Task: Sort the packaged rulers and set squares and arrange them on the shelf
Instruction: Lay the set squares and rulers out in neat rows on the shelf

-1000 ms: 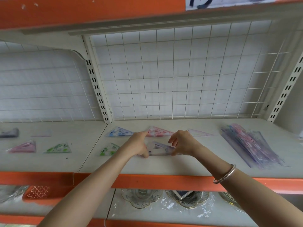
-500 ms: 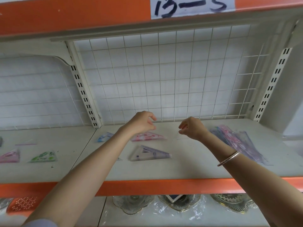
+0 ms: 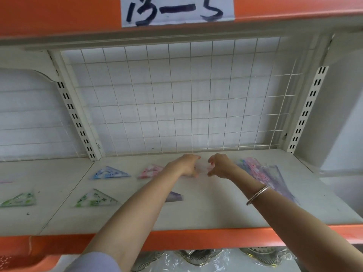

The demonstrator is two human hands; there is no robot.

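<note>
Both hands have left the purple set square (image 3: 175,196) and gone to the back row. That packet now lies flat in the front row, partly under the left forearm. The hands are also closer together than half a second ago.

Nearest: plastic-wrapped items (image 3: 198,258) on the lower level, below the orange front edge (image 3: 196,239) of the shelf. Pale sleeve (image 3: 94,262) at the left elbow; metal bangle (image 3: 257,195) on the right wrist.

Shelf (image 3: 216,211), front row, left to right: green set square (image 3: 18,200) in the neighbouring bay, second green set square (image 3: 96,199), then the purple one. All lie flat, well apart.

Back row: blue set square (image 3: 110,172), pink set square (image 3: 150,171) just beside the left wrist, then a pale pink set square (image 3: 202,168) between the two hands. Left hand (image 3: 185,165) is at its left end, right hand (image 3: 221,165) at its right end. Fingers (image 3: 196,157) of both hands are curled, thumbs below. With the motion blur I cannot tell whether they grip the packet or only touch its ends.

Right of the right hand: pile of packaged rulers (image 3: 263,173), fanned, lying flat, running toward the front right.

Behind: white wire grid (image 3: 176,99) as back panel. Above: orange beam with a paper label (image 3: 176,10) reading "13-5".
</note>
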